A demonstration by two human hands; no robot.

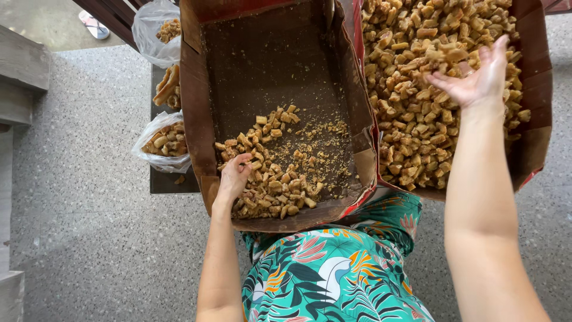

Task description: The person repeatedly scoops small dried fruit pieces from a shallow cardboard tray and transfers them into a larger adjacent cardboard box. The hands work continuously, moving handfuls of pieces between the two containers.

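Note:
Two brown cardboard boxes rest in front of me. The left box (196,113) holds a small heap of golden fried snack pieces (280,179) and crumbs in its near half. My left hand (233,176) reaches into that heap, fingers curled among the pieces. The right box (536,89) is nearly full of the same snack pieces (411,113). My right hand (476,80) hovers palm up over them, fingers spread, with nothing clearly held.
Clear plastic bags (162,143) filled with the snack sit on a dark low table (173,182) left of the boxes, another bag (156,30) farther back. A speckled stone floor (89,209) surrounds everything. A sandal (92,25) lies at the far left. My lap is covered by green leaf-patterned fabric (333,274).

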